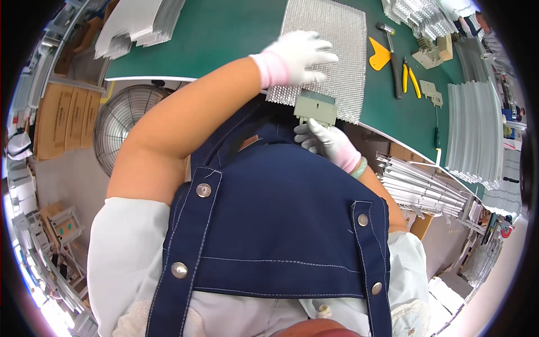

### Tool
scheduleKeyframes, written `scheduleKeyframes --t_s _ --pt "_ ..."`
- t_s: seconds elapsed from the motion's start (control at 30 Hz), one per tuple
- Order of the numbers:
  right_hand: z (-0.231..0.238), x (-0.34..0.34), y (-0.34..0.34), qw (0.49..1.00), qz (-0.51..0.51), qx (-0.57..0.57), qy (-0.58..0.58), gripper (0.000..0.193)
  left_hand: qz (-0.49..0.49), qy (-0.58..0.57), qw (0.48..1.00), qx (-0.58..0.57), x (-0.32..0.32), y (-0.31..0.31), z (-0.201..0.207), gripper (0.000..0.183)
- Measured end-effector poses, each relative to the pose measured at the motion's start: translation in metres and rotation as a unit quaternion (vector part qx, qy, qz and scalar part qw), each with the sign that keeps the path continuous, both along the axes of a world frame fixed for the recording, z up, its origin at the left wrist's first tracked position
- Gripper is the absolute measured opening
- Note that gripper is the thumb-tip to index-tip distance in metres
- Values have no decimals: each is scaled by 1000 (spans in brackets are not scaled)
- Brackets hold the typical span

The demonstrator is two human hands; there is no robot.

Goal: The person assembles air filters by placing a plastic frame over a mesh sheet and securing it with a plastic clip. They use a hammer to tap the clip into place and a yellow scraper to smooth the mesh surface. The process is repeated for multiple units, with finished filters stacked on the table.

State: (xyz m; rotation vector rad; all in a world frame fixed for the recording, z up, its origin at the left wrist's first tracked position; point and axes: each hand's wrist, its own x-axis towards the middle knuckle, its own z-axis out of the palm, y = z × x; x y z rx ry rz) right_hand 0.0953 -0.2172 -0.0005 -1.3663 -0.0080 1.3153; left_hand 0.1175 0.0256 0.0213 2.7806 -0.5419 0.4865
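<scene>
My left hand [303, 59], in a white glove with a pink cuff, reaches over a silvery textured sheet [343, 45] with its fingers spread. Nothing is gripped in it; I cannot tell whether the palm touches the sheet. At the near edge of the table my right hand [332, 145], gloved alike and with a pale green bangle at the wrist, holds a grey-green plastic housing [314, 109] from below. Its thumb lies against the housing's near side. The housing overlaps the sheet's front edge in view and has a small dark slot in its face.
Right of the sheet on the green table [236, 39] lie a yellow scraper [379, 54], a hammer [396, 67], yellow-handled pliers [412, 78], a grey plate [431, 92] and a screwdriver [437, 135]. Stacked pale strips [474, 132] line the right. A fan [129, 118] stands left.
</scene>
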Motion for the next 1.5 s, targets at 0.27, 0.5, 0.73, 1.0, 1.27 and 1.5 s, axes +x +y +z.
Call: scheduleKeyframes --t_s 0.27,0.5,0.73,1.0,1.27,1.5 --pt "-21 1 25 984 -132 99 67 56 -37 14 998 53 17 -8 -24 58" --pt "-25 2 24 974 -117 160 108 48 54 117 991 30 19 -32 -7 74" --pt "-22 7 26 956 -107 193 191 46 -12 122 992 32 24 -18 -4 71" --pt "-21 4 27 971 -160 144 102 45 -102 39 993 55 16 18 -20 67" --pt "3 -13 5 942 -233 100 219 32 -67 28 993 88 -15 -10 -26 51" --pt "-2 -16 2 953 -214 94 191 32 -60 17 994 86 -15 -12 -28 50"
